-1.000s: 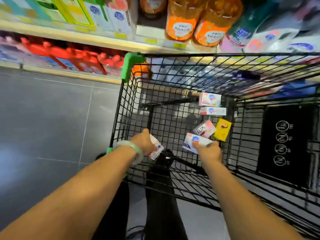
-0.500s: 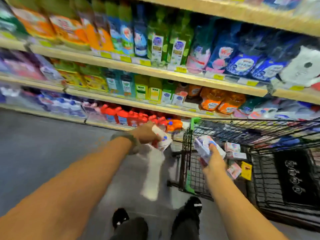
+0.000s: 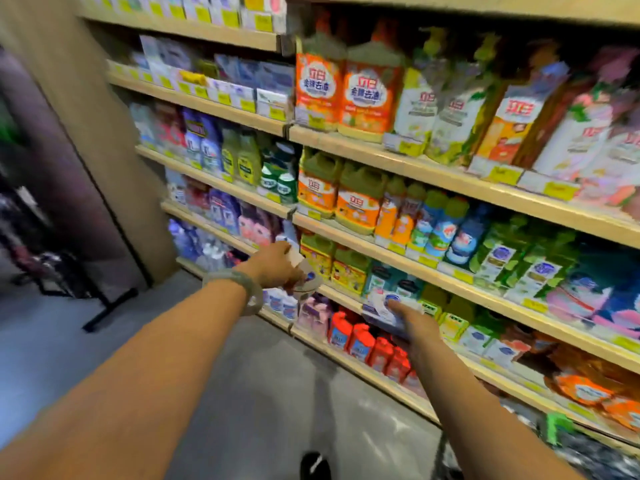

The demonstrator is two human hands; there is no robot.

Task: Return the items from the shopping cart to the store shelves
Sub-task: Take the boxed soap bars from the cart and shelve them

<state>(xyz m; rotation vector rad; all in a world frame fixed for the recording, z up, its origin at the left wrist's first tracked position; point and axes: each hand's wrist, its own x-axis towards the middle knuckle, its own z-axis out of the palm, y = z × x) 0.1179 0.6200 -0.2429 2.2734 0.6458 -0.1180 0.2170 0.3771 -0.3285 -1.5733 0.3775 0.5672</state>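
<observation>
My left hand [image 3: 273, 265] is raised in front of the lower shelves and grips a small white soap box [image 3: 306, 277] with blue print. My right hand [image 3: 414, 323] holds a second white and blue soap box [image 3: 382, 306] out toward the shelf [image 3: 450, 285] of green and white packs. Both arms stretch forward from the bottom of the view. Only the green corner of the shopping cart [image 3: 557, 427] and a bit of black wire show at the bottom right.
Wooden shelves run from the left middle to the right edge, packed with orange detergent jugs [image 3: 346, 95], green bottles [image 3: 502, 251] and red pouches [image 3: 360, 341]. A beige end panel [image 3: 104, 133] closes the shelving on the left. Grey floor lies below, with a black stand [image 3: 104, 306] at left.
Both hands lifted soap boxes out of the cart and swung up and left toward the shelves. The view turned from the cart to the shelving; the cart slid to the bottom right corner.
</observation>
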